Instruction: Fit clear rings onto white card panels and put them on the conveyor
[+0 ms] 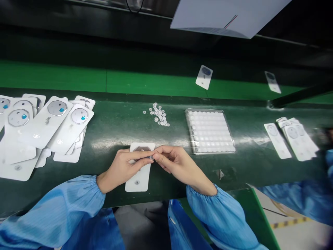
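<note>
White card under hands (bench edge close), pinching clear disc

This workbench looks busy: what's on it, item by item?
left stack of cards: several, white with grey windows, left end of the green bench
small clear discs: dozens, loose, mid-bench
blister tray: one, clear with white rows, right of the discs
right stack of cards: several, white, right end
loose card: one, white, under the hands
left hand and right hand: bare, fingertips meeting on a small clear piece
blue sleeves: two, on the forearms
</note>
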### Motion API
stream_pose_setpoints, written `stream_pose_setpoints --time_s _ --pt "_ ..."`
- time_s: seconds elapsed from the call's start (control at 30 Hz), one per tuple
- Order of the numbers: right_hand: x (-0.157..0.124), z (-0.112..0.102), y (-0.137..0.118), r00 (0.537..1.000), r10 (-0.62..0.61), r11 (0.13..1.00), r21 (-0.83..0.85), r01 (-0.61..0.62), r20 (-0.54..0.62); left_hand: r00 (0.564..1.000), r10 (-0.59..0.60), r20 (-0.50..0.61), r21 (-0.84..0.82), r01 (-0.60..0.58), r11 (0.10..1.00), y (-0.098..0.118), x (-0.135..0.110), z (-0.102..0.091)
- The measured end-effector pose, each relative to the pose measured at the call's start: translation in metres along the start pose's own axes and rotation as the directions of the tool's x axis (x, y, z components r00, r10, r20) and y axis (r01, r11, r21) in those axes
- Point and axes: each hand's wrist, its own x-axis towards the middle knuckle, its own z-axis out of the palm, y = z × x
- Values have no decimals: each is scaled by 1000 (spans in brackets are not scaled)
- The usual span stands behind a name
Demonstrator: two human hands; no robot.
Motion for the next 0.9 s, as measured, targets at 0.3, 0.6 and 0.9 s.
stream_pose_setpoints --time_s 0.3,0.6,0.9 --pt "-4 6 8 997 66 968 242 -71 30 996 -56 -67 -57 52 997 1 0 1" --pt "-2 19 3 962 -92 995 -66 77 -257 976 -214 -33 -81 210 974 1 -4 -2" --pt "2 23 4 962 -121 984 -160 82 -247 960 -279 24 -79 280 957 3 -4 -3"
